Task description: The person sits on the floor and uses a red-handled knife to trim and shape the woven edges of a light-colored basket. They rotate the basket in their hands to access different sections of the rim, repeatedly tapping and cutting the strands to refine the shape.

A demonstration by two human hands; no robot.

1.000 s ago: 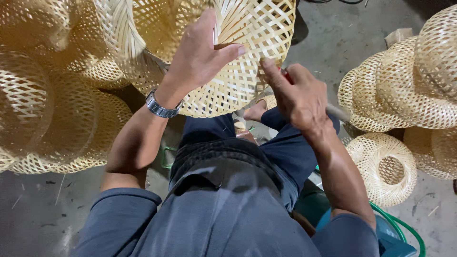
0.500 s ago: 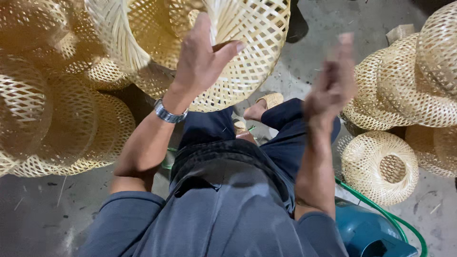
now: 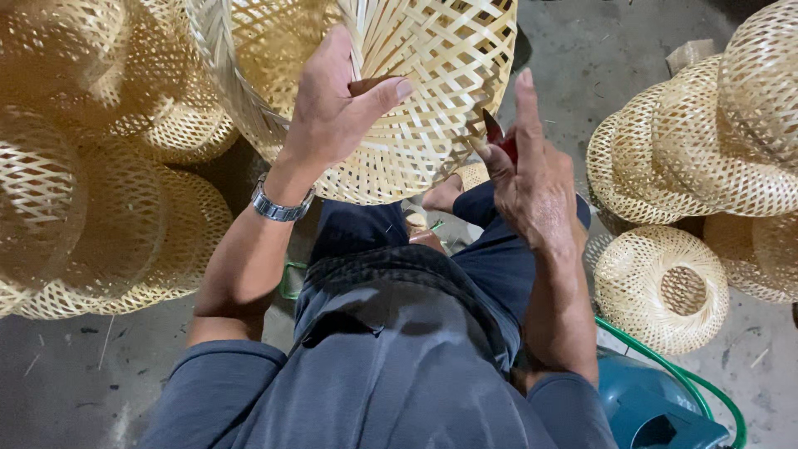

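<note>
So the woven bamboo basket (image 3: 416, 108) is pale yellow, round and dome-shaped, done in an open lattice of thin flat strips with a thicker wrapped rim curving down its 9 o'clock side. It's up off the floor at 12 o'clock, tilted so the open inside faces partly toward the camera. Then there's the small red-handled cutter (image 3: 501, 141) at about 2 o'clock of the basket's lower edge, its dark blade pointing up and touching the weave.
</note>
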